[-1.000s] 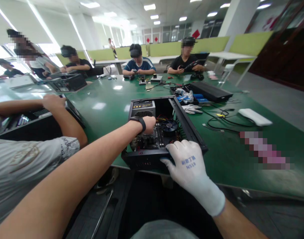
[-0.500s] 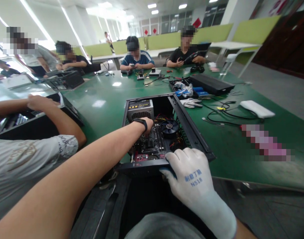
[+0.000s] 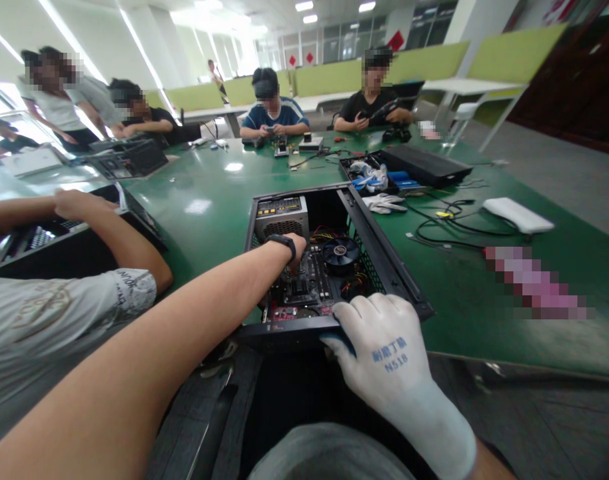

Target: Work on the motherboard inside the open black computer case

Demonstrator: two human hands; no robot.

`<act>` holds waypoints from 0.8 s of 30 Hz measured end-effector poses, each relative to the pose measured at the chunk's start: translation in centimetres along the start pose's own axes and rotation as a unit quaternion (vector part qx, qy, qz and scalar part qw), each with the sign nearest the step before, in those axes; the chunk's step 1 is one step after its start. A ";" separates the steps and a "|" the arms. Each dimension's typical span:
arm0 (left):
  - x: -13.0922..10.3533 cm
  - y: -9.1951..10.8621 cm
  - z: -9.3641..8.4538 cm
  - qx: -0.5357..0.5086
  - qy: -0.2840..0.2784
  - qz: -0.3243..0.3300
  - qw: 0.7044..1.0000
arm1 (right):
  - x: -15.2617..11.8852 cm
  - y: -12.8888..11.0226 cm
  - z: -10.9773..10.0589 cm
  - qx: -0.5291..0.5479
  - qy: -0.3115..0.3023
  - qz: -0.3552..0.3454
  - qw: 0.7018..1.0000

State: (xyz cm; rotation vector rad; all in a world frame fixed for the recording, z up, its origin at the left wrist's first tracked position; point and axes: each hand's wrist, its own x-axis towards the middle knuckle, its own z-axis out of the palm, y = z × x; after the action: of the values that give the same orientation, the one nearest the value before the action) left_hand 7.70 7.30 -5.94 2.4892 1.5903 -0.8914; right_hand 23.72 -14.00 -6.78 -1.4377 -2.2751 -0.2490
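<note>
Computer case [image 3: 383, 248] pulled nearer, right hand [image 3: 387, 340] gripping edge, left hand [image 3: 298, 247] inside, grip unclear

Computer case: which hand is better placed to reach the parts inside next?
Probably the left hand: it is bare and reaches inside the computer case, close to the power supply. The gloved right hand holds the near edge, so it seems better placed for steadying.

Green partitions [image 3: 329, 81] stand at twelve o'clock, below lit ceiling lights [image 3: 304, 6]. White table [image 3: 472, 87] occupies two o'clock on grey floor [image 3: 549, 157].
</note>
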 end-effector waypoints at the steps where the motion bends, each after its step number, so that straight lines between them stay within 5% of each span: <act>1: 0.0 0.0 0.0 0.000 -0.001 -0.003 1.000 | 0.0 0.0 0.0 -0.001 0.002 0.000 1.000; 24: 0.2 -0.3 0.1 0.001 0.015 -0.009 1.000 | 0.0 0.0 -0.1 -0.006 0.010 -0.004 1.000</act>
State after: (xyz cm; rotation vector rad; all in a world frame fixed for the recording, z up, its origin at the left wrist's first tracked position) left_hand 7.50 7.53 -6.03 2.5053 1.6241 -0.8619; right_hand 23.73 -14.10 -6.71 -1.4262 -2.2677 -0.2797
